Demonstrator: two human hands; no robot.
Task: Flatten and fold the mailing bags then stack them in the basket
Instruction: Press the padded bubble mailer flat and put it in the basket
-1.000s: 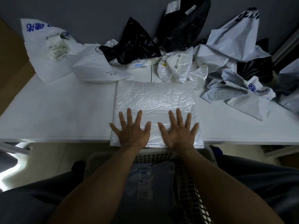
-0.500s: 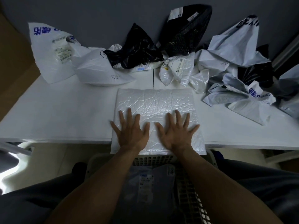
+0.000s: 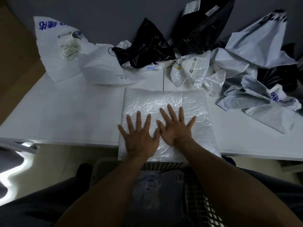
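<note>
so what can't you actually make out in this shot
Head view, basket: the forearms cover most of it, so the count of bags inside is hidden.
Head view, white bag: left hand and right hand cover its middle.
Head view, far-left label: print too small and blurred to read.
Head view, tall black bag: top cut off by the upper edge.

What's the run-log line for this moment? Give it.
phase: flattening | left hand: flat on white mailing bag | right hand: flat on it | basket: holds folded bag
</note>
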